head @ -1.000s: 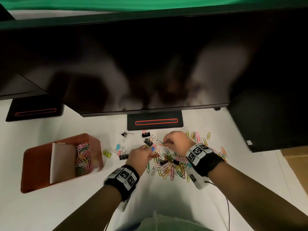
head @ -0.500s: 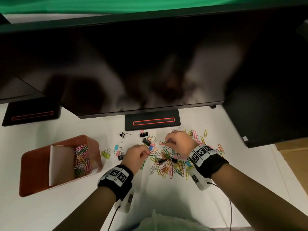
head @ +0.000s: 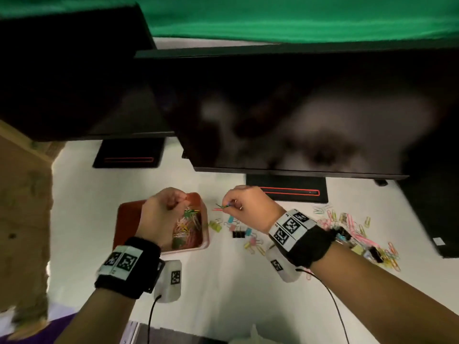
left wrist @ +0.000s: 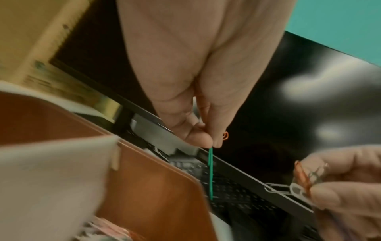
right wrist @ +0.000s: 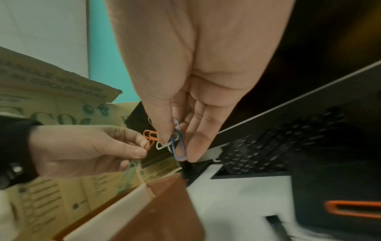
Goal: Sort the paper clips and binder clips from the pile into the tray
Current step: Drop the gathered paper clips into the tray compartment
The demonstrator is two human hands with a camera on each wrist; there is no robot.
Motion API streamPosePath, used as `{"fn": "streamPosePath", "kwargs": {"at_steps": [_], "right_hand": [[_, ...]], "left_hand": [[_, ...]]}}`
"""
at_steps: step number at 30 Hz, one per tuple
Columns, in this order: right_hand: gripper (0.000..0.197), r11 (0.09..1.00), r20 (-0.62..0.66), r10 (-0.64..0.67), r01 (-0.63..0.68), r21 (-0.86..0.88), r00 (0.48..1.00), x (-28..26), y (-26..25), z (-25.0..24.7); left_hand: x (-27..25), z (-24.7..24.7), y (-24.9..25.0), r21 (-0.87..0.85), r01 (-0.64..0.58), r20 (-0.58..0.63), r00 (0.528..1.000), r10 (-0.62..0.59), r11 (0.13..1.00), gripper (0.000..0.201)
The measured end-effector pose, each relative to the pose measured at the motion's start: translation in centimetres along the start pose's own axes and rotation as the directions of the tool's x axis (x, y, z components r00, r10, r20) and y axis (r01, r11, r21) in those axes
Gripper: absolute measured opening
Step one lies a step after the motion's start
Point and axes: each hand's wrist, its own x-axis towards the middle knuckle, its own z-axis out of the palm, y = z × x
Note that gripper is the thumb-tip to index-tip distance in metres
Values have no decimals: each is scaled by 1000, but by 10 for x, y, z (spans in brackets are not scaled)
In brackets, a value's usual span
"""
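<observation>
An orange-brown tray (head: 129, 224) with a white divider (left wrist: 51, 179) holds several coloured paper clips (head: 188, 224) in its right compartment. My left hand (head: 178, 202) hovers over that compartment and pinches a green paper clip (left wrist: 210, 172) and an orange one (right wrist: 150, 135). My right hand (head: 233, 204) is just right of the tray and pinches several paper clips, among them a blue one (right wrist: 179, 146) and a white one (right wrist: 163, 145). The pile of mixed clips (head: 352, 234) lies behind my right wrist.
Loose binder clips (head: 238, 234) lie between the tray and the pile. Two dark monitors overhang the white table, with their stands (head: 285, 192) just beyond my hands. A cardboard box (head: 24, 194) stands at the left. Wrist camera cables trail toward me.
Both hands have left the pile and moved left to the tray, each carrying paper clips. The head view has swung left with them.
</observation>
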Motion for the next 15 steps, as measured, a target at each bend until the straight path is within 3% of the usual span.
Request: {"fn": "streamPosePath", "kwargs": {"at_steps": [3,5,8,12,15], "right_hand": [[16,998,50,-14,10,66,999,33,-45,35],[26,990,94,50,-62,127,994,46,-60,54],[38,980,112,116,-132,151,987,52,-69,69],[22,969,-4,137,-133,209,991,27,-43,55],[16,963,-69,243,-233,134,967,-7,0,37]], "left_hand": [[5,-31,-32,-23,69,-51,996,-71,997,14],[6,-34,-51,-65,127,29,992,-125,990,20],[5,-39,-69,30,162,126,978,-164,986,18],[-4,-32,-55,22,32,115,993,-34,999,16],[-13,-9,-32,-16,-79,217,973,80,997,16]]}}
